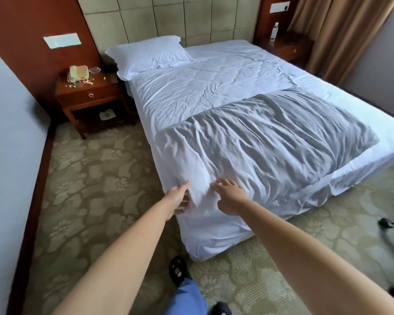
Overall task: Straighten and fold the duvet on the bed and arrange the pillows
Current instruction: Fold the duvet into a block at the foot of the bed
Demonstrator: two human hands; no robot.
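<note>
Duvet (271, 142) lying rumpled across the foot of the bed (214, 87), corner draped over the edge. Left hand (180, 198) pinching that corner fabric; right hand (229, 196) flat on it, fingers spread. One pillow (148, 53) at the headboard.

- One bed (328, 169).
- One duvet (271, 146), on the bed's foot end.
- One pillow (146, 54), at the bed's head, on its left side.
- Two nightstands: one (93, 98) left of the bed, one (289, 47) right of it.
- One telephone (78, 73), on the nightstand left of the bed.
- One bottle (274, 30), on the nightstand right of the bed.
- Two hands: left hand (180, 198), right hand (230, 196), both at the bed's near corner.
</note>
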